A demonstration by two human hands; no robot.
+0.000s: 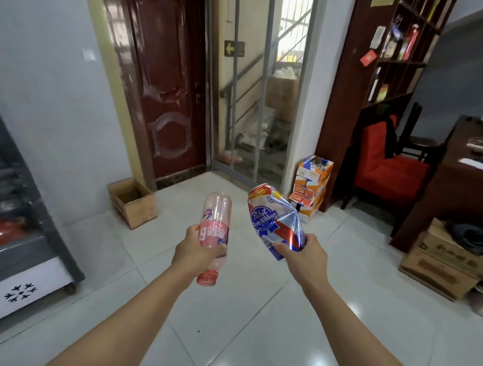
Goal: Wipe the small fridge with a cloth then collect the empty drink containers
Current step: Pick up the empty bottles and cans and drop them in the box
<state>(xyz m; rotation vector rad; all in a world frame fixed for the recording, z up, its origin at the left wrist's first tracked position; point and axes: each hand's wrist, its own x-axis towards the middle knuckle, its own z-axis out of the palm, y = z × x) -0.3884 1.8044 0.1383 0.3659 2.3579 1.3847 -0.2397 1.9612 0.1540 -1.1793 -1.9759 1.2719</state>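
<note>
Above white floor tiles [244, 306], left hand [198, 252] grips a clear pink bottle [215, 231], right hand [305, 257] a crumpled can [274, 219].

Two hands at frame centre: left hand [194, 252] holds a bottle [214, 231], right hand [305, 256] a crushed can [274, 225] beside it. Fridge [17, 229] at left edge, open box [133, 203] by the door [167, 84] above, chair [386, 166] and stacked boxes [445, 261] right
</note>
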